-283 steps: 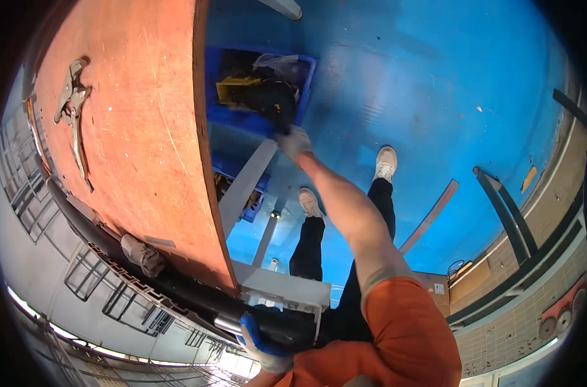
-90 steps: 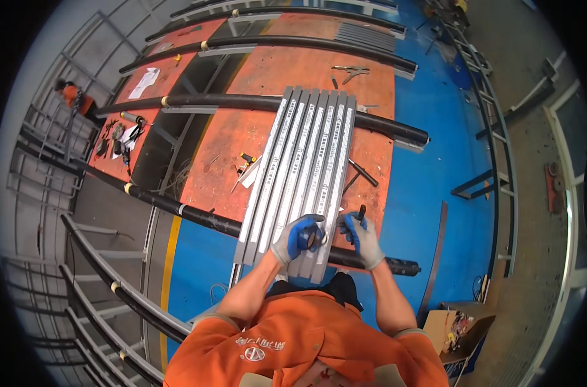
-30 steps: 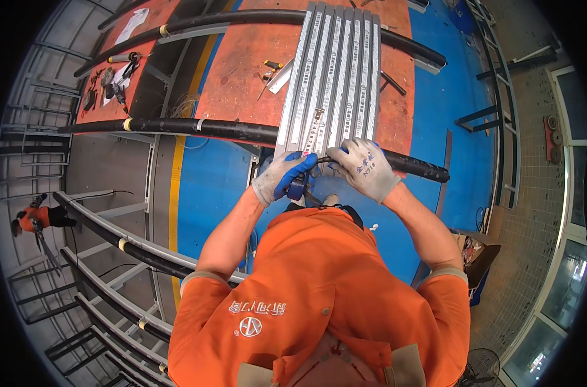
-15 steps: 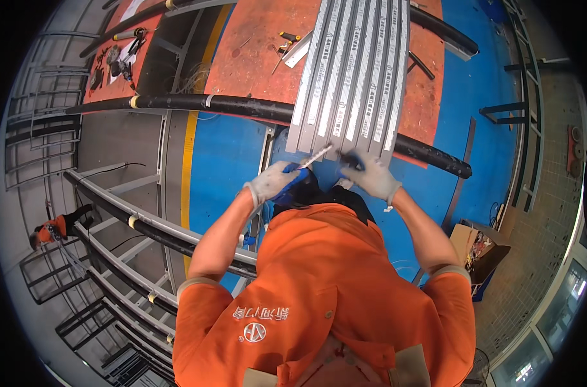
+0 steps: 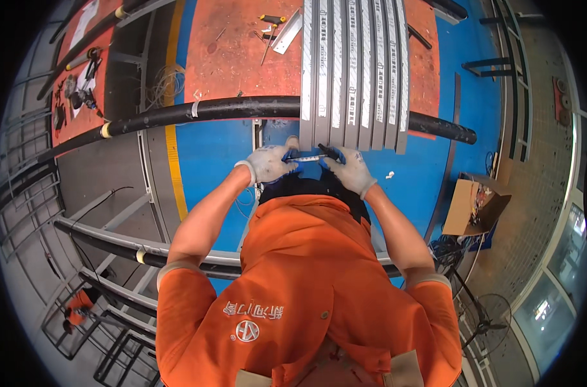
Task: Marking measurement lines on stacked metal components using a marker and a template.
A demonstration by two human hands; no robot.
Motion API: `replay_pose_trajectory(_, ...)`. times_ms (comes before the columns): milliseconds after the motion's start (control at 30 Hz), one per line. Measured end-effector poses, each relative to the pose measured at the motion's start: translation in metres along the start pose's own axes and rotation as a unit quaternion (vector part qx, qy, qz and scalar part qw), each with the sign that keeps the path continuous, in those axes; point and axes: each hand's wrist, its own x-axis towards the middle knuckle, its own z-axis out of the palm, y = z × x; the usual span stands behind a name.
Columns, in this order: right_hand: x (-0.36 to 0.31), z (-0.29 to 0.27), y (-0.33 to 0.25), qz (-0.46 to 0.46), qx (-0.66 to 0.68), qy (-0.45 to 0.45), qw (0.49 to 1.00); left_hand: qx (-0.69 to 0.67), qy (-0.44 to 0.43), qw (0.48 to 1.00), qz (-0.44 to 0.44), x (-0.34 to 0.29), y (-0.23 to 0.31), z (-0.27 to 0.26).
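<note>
My gloved left hand (image 5: 271, 164) is closed around a slim white stick with dark marks (image 5: 309, 158), which lies level in front of my waist. A short black piece (image 5: 331, 153) is pinched in my gloved right hand (image 5: 351, 169), close against the right end of the stick. Whether stick and black piece are joined I cannot tell. Just beyond my hands are the near ends of several long grey metal profiles (image 5: 351, 84), side by side with printed protective film on top. They rest across a black padded rail (image 5: 242, 107).
A red-orange work surface (image 5: 235, 71) holds a yellow-and-black hand tool (image 5: 272, 19) and a short metal offcut (image 5: 288, 32). Left stands another red surface with tools. An open cardboard box (image 5: 464, 206) and a fan (image 5: 487, 316) are at right. Another person (image 5: 79, 309) is far left.
The white stick has turned from slanting toward the profile ends to lying level and lower. My right hand has moved left, bringing the black piece to the stick. My view has shifted.
</note>
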Motion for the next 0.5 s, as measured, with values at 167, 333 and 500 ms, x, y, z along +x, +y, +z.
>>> replay_pose_trajectory(167, 0.019, -0.001, 0.001, 0.053, -0.012, 0.006, 0.999, 0.058, 0.071, 0.996, 0.022, 0.021, -0.011, 0.001)
replay_pose_trajectory(333, 0.019, -0.012, 0.007, 0.073, 0.162, 0.152, 0.972, 0.078, 0.063, 0.995, 0.002, 0.042, -0.022, -0.015)
replay_pose_trajectory(500, 0.025, -0.013, 0.018, -0.033, 0.229, 0.208, 0.95, 0.124, 0.039, 0.991, 0.026, 0.054, -0.021, -0.032)
